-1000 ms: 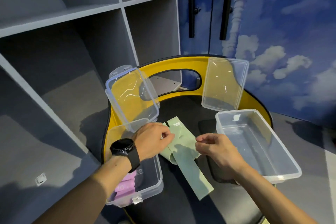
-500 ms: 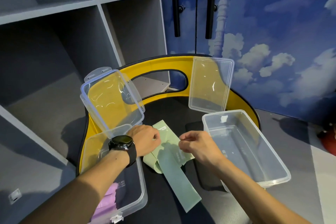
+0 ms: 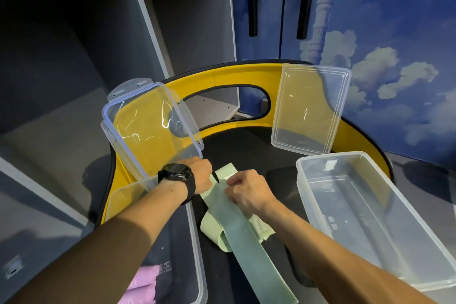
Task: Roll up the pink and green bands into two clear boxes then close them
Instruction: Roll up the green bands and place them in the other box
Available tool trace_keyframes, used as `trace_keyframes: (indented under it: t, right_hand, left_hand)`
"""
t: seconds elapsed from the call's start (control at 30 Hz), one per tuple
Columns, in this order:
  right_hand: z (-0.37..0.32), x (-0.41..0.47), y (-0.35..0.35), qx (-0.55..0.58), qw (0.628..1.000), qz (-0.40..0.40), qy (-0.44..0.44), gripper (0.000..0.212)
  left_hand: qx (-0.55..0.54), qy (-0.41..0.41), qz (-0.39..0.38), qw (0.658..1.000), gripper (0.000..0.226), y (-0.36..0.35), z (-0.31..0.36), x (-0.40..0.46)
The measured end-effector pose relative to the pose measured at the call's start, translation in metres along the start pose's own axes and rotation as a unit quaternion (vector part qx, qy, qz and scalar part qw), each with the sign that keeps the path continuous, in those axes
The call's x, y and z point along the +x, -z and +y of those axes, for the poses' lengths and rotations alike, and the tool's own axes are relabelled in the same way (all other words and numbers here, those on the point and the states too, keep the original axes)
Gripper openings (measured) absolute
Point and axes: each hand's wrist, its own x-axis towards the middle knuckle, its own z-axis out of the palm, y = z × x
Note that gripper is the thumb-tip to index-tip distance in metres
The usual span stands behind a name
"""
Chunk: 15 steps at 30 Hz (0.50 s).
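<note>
The green band (image 3: 246,237) lies on the black table between two clear boxes, its near end stretched toward me and a loop folded under it. My left hand (image 3: 199,175), with a black watch on the wrist, pinches the band's far end from the left. My right hand (image 3: 246,190) pinches the same end from the right. The left box (image 3: 195,242) holds the pink band (image 3: 145,284) at its near end. The right box (image 3: 370,224) holds nothing.
The left box's lid (image 3: 148,128) stands tilted against the yellow rim (image 3: 234,76) of the table. The right box's lid (image 3: 311,108) leans on the same rim at the back. Grey shelving (image 3: 74,32) stands to the left, a blue cloud-painted wall behind.
The camera has moved closer and lower over the table. Both hands have come nearer each other on the far end of the green band, which now lies straighter toward me.
</note>
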Motion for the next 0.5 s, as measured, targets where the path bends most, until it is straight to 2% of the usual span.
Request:
trace_keyframes:
  t: [0.13,0.23,0.33,0.5]
  right_hand:
    - [0.002,0.006,-0.004,-0.012,1.0,-0.001,-0.007,0.026]
    - [0.004,0.007,-0.005,-0.017,1.0,-0.002,-0.009,0.027]
    - [0.005,0.006,-0.004,-0.016,1.0,0.001,0.005,0.03]
    - [-0.015,-0.013,0.014,0.076,0.993,0.049,0.073,0.041]
  left_hand:
    - [0.005,0.008,-0.003,1.0,0.03,-0.005,-0.001,0.002]
    - [-0.009,0.005,0.023,1.0,0.027,-0.004,0.001,0.0]
    - [-0.071,-0.013,0.052,0.996,0.023,0.006,0.002,-0.008]
    - [-0.17,-0.063,0.123,0.976,0.021,0.047,0.007,-0.041]
